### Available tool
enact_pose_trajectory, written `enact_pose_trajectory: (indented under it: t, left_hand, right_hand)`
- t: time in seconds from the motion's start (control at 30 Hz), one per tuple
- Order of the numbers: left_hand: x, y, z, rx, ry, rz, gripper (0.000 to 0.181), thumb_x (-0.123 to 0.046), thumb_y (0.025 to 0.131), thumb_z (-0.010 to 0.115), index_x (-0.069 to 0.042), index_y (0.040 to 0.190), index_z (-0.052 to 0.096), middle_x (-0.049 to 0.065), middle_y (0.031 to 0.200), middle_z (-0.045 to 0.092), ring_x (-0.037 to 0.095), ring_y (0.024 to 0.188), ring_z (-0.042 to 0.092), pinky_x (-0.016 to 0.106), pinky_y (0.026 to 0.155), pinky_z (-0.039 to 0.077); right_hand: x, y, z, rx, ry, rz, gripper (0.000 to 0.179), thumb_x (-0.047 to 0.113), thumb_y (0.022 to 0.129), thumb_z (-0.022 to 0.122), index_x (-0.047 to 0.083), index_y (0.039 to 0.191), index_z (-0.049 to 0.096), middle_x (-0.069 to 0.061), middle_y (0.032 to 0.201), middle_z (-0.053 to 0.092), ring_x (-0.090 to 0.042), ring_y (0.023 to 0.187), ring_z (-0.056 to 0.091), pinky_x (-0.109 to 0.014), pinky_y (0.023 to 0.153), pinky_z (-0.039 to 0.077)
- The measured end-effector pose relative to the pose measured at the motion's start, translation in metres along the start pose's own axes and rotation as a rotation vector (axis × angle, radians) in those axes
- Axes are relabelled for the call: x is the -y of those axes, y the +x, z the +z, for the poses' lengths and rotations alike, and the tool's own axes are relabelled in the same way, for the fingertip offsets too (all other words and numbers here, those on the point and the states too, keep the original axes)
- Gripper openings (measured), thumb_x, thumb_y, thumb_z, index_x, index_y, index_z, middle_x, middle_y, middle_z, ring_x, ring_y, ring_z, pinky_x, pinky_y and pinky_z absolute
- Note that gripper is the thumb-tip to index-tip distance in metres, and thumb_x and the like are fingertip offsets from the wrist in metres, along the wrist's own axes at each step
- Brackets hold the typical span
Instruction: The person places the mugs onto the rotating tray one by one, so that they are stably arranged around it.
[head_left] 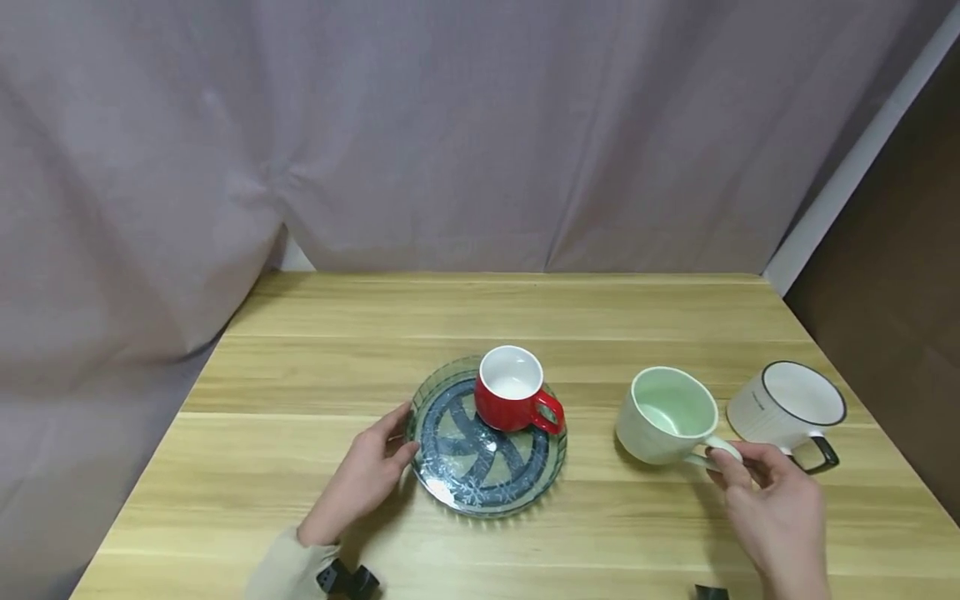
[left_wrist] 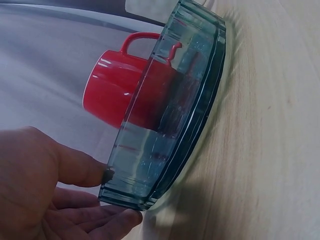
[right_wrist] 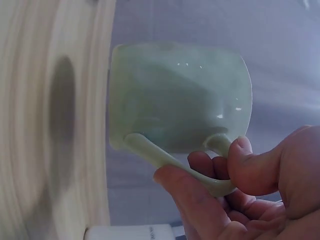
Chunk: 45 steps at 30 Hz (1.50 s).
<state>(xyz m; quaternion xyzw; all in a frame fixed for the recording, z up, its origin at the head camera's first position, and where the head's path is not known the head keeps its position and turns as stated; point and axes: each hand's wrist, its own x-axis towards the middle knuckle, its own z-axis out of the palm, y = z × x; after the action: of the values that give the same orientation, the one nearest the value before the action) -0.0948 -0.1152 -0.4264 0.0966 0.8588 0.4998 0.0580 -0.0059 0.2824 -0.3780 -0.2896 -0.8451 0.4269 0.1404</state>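
Observation:
A red mug (head_left: pixel 507 410) with a white inside stands in a round clear glass dish (head_left: pixel 450 492) that has a ribbed rim and dark blue bands on its base. At the dish's left side, my left hand (head_left: pixel 367 471) pinches the rim, thumb on top and fingers below, as the left wrist view shows. My right hand (head_left: pixel 780 508) grips the handle of a pale green mug (right_wrist: pixel 180 95) between thumb and fingers. That mug is upright, raised off the table, with its shadow apart from it in the right wrist view; its inside looks bare.
Close behind my right hand stands a white mug (head_left: pixel 750 412) with a black rim and black handle. The wooden table (head_left: pixel 300 383) ends at a grey curtain (head_left: pixel 450 150) at the back. A brown panel (head_left: pixel 900 250) rises on the right.

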Motion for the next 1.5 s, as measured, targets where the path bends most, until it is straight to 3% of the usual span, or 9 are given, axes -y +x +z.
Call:
enact_pose_trajectory:
  t: [0.27,0.47,0.57,0.93,1.33,1.5]
  left_hand:
    - [0.002,0.000,-0.006,-0.013,0.037,-0.008,0.059,-0.004,0.090,0.064,0.005,0.143,0.040,0.023,0.127,0.059,0.033,0.113,0.060,0.044,0.098,0.049]
    - [0.003,0.000,-0.010,-0.026,0.047,-0.003,0.053,-0.004,0.090,0.065,0.006,0.138,0.045,0.022,0.125,0.060,0.034,0.112,0.060,0.044,0.097,0.050]
    - [0.003,0.000,-0.011,-0.027,0.042,-0.006,0.051,-0.004,0.090,0.064,0.006,0.137,0.046,0.022,0.124,0.061,0.034,0.112,0.060,0.044,0.096,0.051]
    - [0.003,0.001,-0.010,-0.035,0.048,-0.009,0.047,-0.004,0.090,0.064,0.005,0.134,0.049,0.022,0.125,0.060,0.035,0.113,0.059,0.047,0.097,0.050]
    - [0.002,0.000,-0.009,-0.038,0.057,-0.004,0.046,-0.002,0.089,0.064,0.005,0.132,0.050,0.021,0.120,0.062,0.034,0.107,0.061,0.046,0.093,0.052]
    - [0.001,0.000,-0.009,-0.040,0.057,-0.022,0.049,-0.004,0.089,0.065,0.004,0.135,0.048,0.020,0.119,0.063,0.031,0.107,0.061,0.045,0.095,0.052]
  right_hand:
    - [0.009,-0.012,0.005,0.039,0.053,-0.097,0.023,0.016,0.095,0.064,-0.003,0.109,0.064,0.012,0.085,0.068,0.002,0.070,0.067,-0.013,0.063,0.055]
    - [0.014,-0.016,0.010,0.058,0.022,-0.112,0.022,0.016,0.095,0.063,-0.002,0.109,0.064,-0.012,0.098,0.071,0.003,0.071,0.066,-0.013,0.063,0.054]
    - [0.015,-0.017,0.011,0.071,0.034,-0.114,0.021,0.012,0.095,0.062,-0.004,0.109,0.063,-0.017,0.102,0.069,0.003,0.073,0.066,-0.016,0.065,0.056]
    - [0.018,-0.022,0.011,0.080,0.133,-0.099,0.018,0.005,0.093,0.063,-0.005,0.109,0.062,-0.004,0.098,0.064,-0.001,0.080,0.067,-0.020,0.072,0.057]
    - [0.024,-0.027,0.015,0.114,0.132,-0.114,0.018,0.002,0.093,0.063,-0.004,0.110,0.062,-0.013,0.104,0.063,-0.001,0.083,0.065,-0.021,0.074,0.057]
    - [0.026,-0.028,0.015,0.110,0.132,-0.132,0.017,0.001,0.092,0.064,-0.004,0.108,0.063,-0.008,0.100,0.064,-0.004,0.084,0.067,-0.021,0.074,0.057]
